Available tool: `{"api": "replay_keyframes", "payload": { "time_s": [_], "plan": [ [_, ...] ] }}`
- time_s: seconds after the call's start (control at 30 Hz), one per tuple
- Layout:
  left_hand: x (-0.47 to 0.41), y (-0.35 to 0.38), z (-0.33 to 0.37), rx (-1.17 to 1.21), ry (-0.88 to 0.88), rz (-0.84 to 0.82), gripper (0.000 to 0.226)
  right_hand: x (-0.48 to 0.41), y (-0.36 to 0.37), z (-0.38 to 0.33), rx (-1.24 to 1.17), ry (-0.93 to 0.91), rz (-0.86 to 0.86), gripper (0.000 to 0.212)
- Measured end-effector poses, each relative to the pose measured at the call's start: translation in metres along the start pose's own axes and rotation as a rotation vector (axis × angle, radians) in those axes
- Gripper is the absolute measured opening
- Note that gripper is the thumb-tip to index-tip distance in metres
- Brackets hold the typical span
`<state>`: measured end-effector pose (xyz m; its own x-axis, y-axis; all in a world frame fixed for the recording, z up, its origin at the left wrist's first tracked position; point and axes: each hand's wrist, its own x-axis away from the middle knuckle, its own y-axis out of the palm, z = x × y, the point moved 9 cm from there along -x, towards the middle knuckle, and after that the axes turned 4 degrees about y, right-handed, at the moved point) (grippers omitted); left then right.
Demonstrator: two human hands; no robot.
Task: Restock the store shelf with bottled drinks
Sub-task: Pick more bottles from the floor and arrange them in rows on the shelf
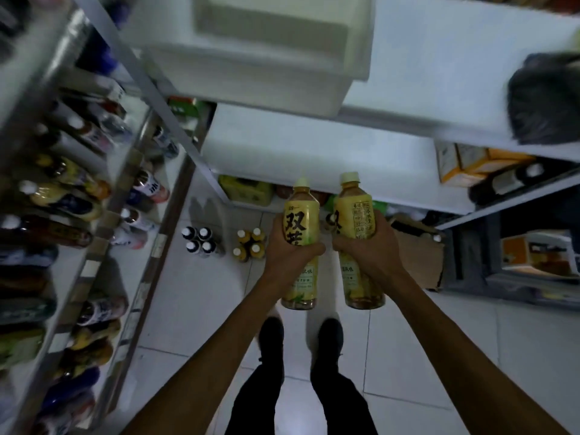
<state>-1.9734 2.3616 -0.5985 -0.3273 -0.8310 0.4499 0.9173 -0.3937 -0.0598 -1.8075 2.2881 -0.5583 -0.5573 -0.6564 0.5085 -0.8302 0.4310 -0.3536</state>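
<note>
Two bare forearms reach forward from the camera. Well to the left of the left hand (290,246) rises the drinks shelf (158,246), its tiers crowded with bottles. The left hand wraps round the middle of a yellow tea bottle (301,215), and the right hand (367,246) grips a matching bottle (356,211). Both are upright, caps up, likely carried as a pair for shelving. On the floor beyond the left hand stand four dark bottles (198,240) and four small yellow bottles (249,244), probably waiting stock.
</note>
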Motion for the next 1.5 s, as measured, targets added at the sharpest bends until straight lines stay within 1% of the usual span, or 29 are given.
{"api": "replay_keyframes", "payload": {
  "time_s": [0.1,0.17,0.2,0.3,0.37,0.5,0.67,0.8,0.97,1.07,1.17,1.3,1.5],
  "plan": [
    [0.02,-0.009,0.082,0.012,0.104,0.051,0.073,0.025,-0.02,-0.079,-0.007,-0.112,-0.045,0.051],
    [0.03,-0.009,0.131,0.01,0.163,0.064,0.083,0.04,-0.036,-0.127,0.016,-0.18,-0.058,0.052],
    [0.034,-0.01,0.153,0.009,0.194,0.078,0.083,0.045,-0.044,-0.149,0.024,-0.208,-0.063,0.052],
    [0.05,-0.012,0.219,-0.02,0.288,0.128,0.071,0.06,-0.07,-0.204,0.014,-0.271,-0.062,0.046],
    [0.06,-0.016,0.26,-0.033,0.355,0.171,0.07,0.072,-0.087,-0.239,-0.008,-0.336,-0.059,0.043],
    [0.087,-0.03,0.329,-0.043,0.458,0.277,0.071,0.104,-0.11,-0.308,-0.023,-0.495,-0.084,0.048],
    [0.142,-0.061,0.408,-0.046,0.611,0.463,0.068,0.15,-0.118,-0.384,-0.038,-0.648,-0.145,0.054],
    [0.182,-0.096,0.453,-0.04,0.693,0.583,0.07,0.19,-0.109,-0.439,-0.062,-0.777,-0.177,0.05],
    [0.24,-0.149,0.481,0.019,0.789,0.729,0.066,0.244,-0.069,-0.494,-0.067,-0.883,-0.269,0.047],
    [0.27,-0.182,0.481,0.035,0.803,0.784,0.071,0.27,-0.034,-0.512,-0.064,-0.919,-0.323,0.051],
    [0.289,-0.217,0.473,0.05,0.769,0.783,0.079,0.291,0.009,-0.521,-0.049,-0.935,-0.398,0.053],
    [0.313,-0.263,0.458,0.045,0.733,0.766,0.089,0.321,0.069,-0.526,-0.037,-0.963,-0.511,0.06],
    [0.341,-0.326,0.428,0.103,0.69,0.769,0.086,0.357,0.142,-0.53,-0.039,-0.963,-0.682,0.056]
  ]
}}
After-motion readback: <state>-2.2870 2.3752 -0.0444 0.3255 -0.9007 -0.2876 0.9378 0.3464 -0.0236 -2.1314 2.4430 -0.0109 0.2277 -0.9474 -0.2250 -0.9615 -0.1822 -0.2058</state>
